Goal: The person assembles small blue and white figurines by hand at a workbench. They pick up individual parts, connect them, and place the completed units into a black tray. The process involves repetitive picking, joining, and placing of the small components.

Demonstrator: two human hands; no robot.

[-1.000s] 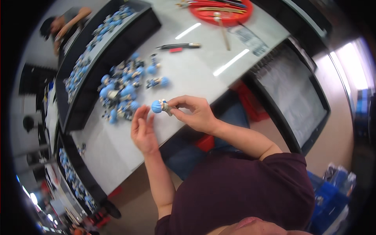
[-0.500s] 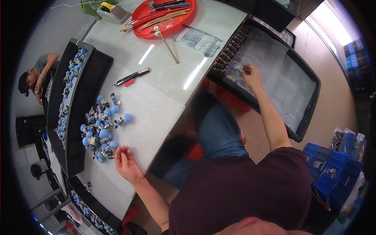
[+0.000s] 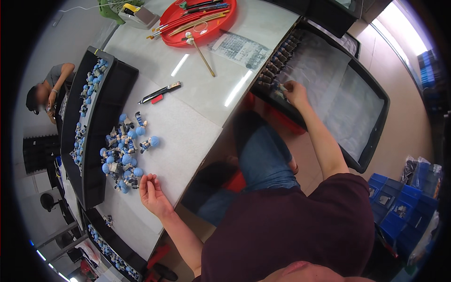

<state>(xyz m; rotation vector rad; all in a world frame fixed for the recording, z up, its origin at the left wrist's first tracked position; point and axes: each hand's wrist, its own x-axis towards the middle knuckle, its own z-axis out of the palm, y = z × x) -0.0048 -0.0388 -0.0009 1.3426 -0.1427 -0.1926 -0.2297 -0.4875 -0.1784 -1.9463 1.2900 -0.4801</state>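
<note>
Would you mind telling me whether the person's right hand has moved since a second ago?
Yes. The right hand left the pile of blue-headed figurines on the table and now reaches right, into the black tray.

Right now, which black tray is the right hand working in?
The big black tray with the white liner, at the person's right. The right hand sits at its row of dark figures; the other trays lie left of the table.

**Bench surface and contents**

White bench point(image 3: 197, 101) carries: a heap of blue-headed figurines point(image 3: 123, 152) near its left edge; a long black tray point(image 3: 105, 122) of like figurines beside them; a black-and-red pen point(image 3: 159, 93); a printed sheet point(image 3: 239, 49); a wooden stick point(image 3: 202, 52); a red round tray point(image 3: 199, 21) holding tools.
</note>
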